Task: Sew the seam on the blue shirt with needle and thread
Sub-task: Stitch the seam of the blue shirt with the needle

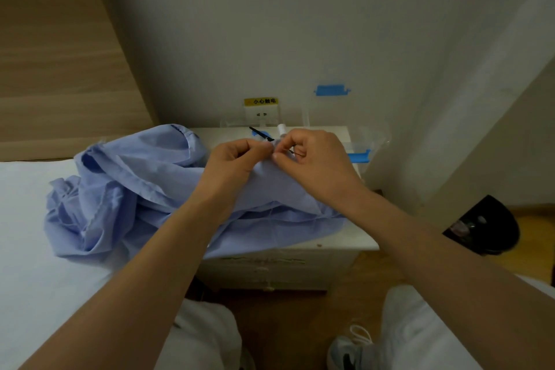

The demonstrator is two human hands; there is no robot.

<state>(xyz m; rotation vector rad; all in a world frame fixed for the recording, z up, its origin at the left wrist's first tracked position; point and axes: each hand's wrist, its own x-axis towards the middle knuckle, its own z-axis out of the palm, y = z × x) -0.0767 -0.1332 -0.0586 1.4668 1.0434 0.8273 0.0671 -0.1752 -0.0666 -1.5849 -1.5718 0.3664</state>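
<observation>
The crumpled blue shirt [126,189] lies across a white bed and a white nightstand [354,237]. My left hand [237,159] pinches a raised fold of the shirt at the fingertips. My right hand [315,159] sits right beside it, its fingertips pinching at the same fold; a thin dark needle-like tip [293,152] shows under its curled fingers. The two hands almost touch. A white thread spool [281,129] stands just behind them. The thread itself is too fine to make out.
A black-handled tool [260,134] lies on the nightstand behind my hands. A clear plastic box with blue clips [357,153] stands at the right, against the wall. A wall socket [262,114] is behind. The bed [27,234] is left, my knees below.
</observation>
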